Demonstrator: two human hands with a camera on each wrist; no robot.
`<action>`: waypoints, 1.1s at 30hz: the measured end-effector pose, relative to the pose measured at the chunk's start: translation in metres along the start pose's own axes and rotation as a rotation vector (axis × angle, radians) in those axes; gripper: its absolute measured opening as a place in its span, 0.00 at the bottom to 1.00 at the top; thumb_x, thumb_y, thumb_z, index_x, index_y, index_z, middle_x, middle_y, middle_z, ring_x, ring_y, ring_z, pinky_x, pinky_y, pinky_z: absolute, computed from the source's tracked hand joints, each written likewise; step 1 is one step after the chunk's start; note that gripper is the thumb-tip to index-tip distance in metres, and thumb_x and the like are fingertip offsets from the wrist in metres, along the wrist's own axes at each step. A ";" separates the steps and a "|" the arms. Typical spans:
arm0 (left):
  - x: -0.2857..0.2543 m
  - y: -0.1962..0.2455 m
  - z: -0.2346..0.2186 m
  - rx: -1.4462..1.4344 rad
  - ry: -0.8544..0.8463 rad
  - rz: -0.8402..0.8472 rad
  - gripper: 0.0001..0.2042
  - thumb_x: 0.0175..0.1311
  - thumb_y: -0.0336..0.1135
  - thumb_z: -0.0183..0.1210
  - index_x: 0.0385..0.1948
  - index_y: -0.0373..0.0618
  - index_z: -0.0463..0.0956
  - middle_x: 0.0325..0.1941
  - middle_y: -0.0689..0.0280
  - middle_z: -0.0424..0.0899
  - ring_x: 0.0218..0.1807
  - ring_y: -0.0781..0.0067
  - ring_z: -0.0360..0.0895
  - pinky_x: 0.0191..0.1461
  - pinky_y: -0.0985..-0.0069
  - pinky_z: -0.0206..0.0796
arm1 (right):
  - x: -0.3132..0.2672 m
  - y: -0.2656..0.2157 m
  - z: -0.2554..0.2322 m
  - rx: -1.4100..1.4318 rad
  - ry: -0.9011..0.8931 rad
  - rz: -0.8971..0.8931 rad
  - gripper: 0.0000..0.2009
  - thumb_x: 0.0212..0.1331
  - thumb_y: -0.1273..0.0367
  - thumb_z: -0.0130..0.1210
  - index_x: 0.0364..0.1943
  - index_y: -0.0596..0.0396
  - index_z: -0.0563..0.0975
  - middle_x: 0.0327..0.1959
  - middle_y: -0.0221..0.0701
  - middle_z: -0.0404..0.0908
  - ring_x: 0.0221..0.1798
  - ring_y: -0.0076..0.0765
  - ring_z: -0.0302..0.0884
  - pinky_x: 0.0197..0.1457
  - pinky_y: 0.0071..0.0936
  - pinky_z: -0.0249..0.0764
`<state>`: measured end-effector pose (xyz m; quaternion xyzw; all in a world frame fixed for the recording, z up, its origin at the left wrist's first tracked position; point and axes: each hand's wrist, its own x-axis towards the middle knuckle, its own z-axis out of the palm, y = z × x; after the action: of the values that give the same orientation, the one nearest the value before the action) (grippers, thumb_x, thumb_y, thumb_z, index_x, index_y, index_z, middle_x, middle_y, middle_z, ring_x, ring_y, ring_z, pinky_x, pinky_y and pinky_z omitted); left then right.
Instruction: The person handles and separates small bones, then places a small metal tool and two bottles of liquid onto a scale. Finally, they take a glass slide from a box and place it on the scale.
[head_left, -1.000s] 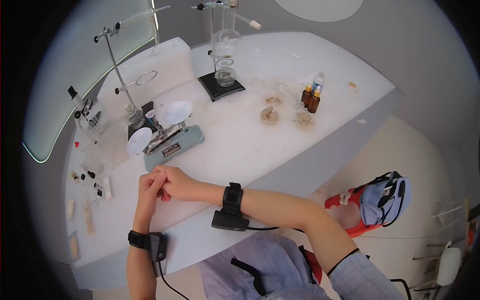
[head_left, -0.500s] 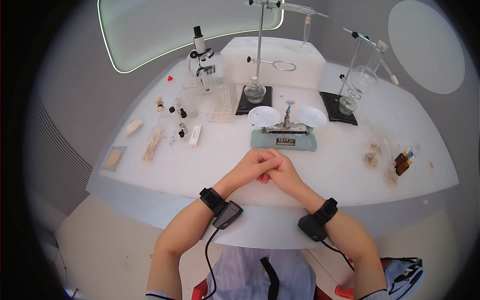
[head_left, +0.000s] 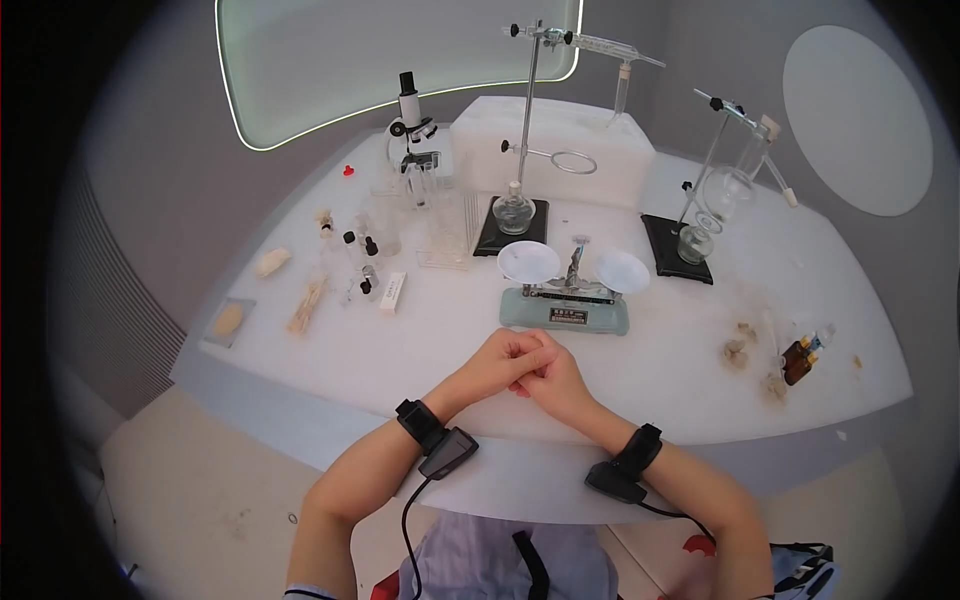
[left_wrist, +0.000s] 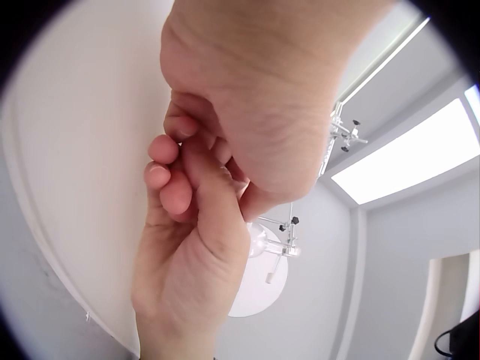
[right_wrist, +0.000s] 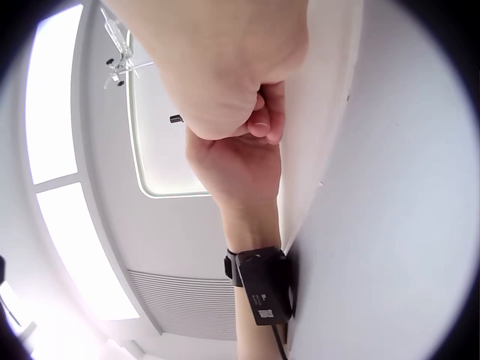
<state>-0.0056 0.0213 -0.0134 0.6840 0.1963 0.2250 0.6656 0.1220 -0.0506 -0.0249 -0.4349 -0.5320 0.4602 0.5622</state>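
Observation:
My left hand (head_left: 488,366) and right hand (head_left: 562,386) are clasped together over the front of the white table, their fingers curled into each other. No object shows between them. In the left wrist view the right hand (left_wrist: 196,262) comes up from below, its thumb lying across, with several fingertips bunched beside it. The left hand (right_wrist: 238,166) appears in the right wrist view, partly hidden behind the right. Just beyond the hands stands a green balance scale (head_left: 522,309) with a white pan on each side.
Behind the scale a glass spirit lamp (head_left: 514,213) sits on a ringed stand. A second stand (head_left: 662,245) carries a flask at right, near brown dropper bottles (head_left: 797,362). To the left are a microscope (head_left: 408,112), wooden sticks (head_left: 307,306) and a small white box (head_left: 393,293).
The head view has swung left and levelled, so the scale now lies straight ahead instead of tilted at left. Both hands stay clasped in front of it.

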 end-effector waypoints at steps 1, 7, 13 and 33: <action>0.000 0.003 0.000 0.009 0.002 0.004 0.16 0.71 0.44 0.57 0.29 0.40 0.82 0.25 0.69 0.81 0.24 0.83 0.76 0.25 0.85 0.69 | 0.000 0.001 -0.002 -0.021 -0.008 0.026 0.13 0.59 0.84 0.50 0.47 0.58 0.70 0.31 0.30 0.77 0.30 0.20 0.77 0.29 0.17 0.72; 0.001 0.005 0.003 0.019 0.021 -0.037 0.16 0.71 0.44 0.57 0.29 0.39 0.82 0.25 0.70 0.81 0.25 0.84 0.76 0.25 0.85 0.69 | 0.001 0.007 -0.007 -0.029 -0.034 0.022 0.12 0.59 0.83 0.50 0.46 0.59 0.71 0.32 0.30 0.77 0.29 0.20 0.77 0.29 0.17 0.72; 0.000 0.004 0.003 0.048 0.028 -0.040 0.19 0.71 0.46 0.58 0.26 0.39 0.80 0.19 0.69 0.78 0.19 0.84 0.72 0.23 0.86 0.64 | -0.001 0.003 -0.005 0.032 -0.034 -0.013 0.10 0.60 0.82 0.50 0.45 0.61 0.71 0.32 0.29 0.76 0.29 0.20 0.76 0.29 0.18 0.71; 0.000 0.006 0.004 0.014 0.006 -0.017 0.19 0.72 0.47 0.56 0.28 0.40 0.83 0.21 0.69 0.80 0.19 0.84 0.72 0.22 0.86 0.62 | 0.000 0.004 -0.009 -0.045 -0.059 0.023 0.10 0.61 0.80 0.49 0.47 0.61 0.71 0.35 0.30 0.77 0.32 0.22 0.79 0.32 0.18 0.76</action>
<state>-0.0031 0.0179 -0.0074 0.6864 0.2058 0.2199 0.6619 0.1308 -0.0502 -0.0290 -0.4398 -0.5535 0.4673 0.5309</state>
